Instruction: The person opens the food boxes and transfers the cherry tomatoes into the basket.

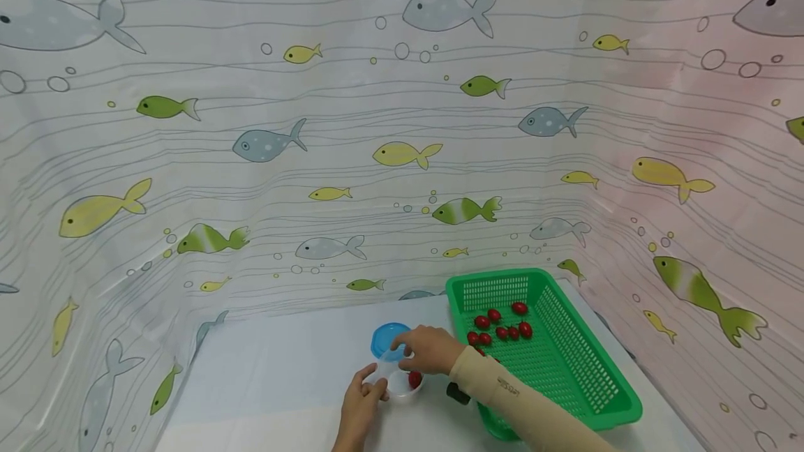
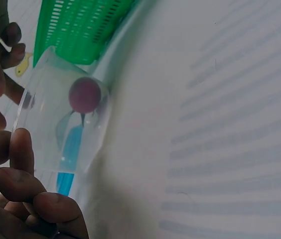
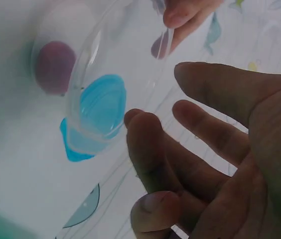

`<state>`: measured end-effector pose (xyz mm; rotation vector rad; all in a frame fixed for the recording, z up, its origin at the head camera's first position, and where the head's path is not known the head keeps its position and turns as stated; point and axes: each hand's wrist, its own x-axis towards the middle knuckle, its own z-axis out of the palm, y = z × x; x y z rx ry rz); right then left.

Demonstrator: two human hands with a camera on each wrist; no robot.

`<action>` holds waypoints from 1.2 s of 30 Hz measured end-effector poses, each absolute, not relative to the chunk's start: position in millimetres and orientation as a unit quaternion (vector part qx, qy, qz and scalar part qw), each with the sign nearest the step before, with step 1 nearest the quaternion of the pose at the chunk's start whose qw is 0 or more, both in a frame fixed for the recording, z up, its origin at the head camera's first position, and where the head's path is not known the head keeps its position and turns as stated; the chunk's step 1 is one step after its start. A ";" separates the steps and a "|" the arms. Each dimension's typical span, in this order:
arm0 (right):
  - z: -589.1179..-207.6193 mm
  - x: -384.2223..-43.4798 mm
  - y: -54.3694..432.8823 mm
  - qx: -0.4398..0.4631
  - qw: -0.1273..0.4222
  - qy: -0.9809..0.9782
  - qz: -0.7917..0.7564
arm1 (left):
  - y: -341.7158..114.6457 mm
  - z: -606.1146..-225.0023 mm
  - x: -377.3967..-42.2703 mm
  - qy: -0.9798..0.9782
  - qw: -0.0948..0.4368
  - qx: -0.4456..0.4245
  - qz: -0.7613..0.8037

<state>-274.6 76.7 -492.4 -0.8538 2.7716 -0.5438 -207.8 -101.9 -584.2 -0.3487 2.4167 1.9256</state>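
Observation:
A clear plastic bowl (image 1: pixel 397 392) stands on the table with a red cherry tomato (image 1: pixel 414 379) inside. My left hand (image 1: pixel 363 400) pinches the bowl's rim at its left side, thumb and finger on either side of the wall in the right wrist view. Over the bowl's far right side hovers my right hand (image 1: pixel 432 349), its fingers loosely bent and nothing between them. Its fingertips come right to the rim in the right wrist view. Just behind the bowl lies a blue lid (image 1: pixel 381 340), partly covered by the right hand.
To the right stands a green slotted basket (image 1: pixel 599 351) with several red cherry tomatoes (image 1: pixel 501 333) toward its far left. The right forearm crosses over the basket's near left edge. A fish-print sheet (image 1: pixel 352 215) hangs behind and at both sides of the white table (image 1: pixel 270 382).

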 end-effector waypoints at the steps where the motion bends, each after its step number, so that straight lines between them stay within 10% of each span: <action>1: -492.4 -273.7 74.0 -0.286 0.096 0.937 -0.178 | -102.1 -584.2 -207.8 0.776 0.015 -0.111 0.620; 17: -515.6 -271.8 58.3 -0.263 0.133 0.952 -0.084 | -104.0 -586.2 -208.4 0.781 0.007 -0.098 0.617; 36: -534.1 -274.7 51.4 -0.294 0.056 0.954 0.025 | -103.9 -588.1 -210.2 0.775 0.014 -0.100 0.624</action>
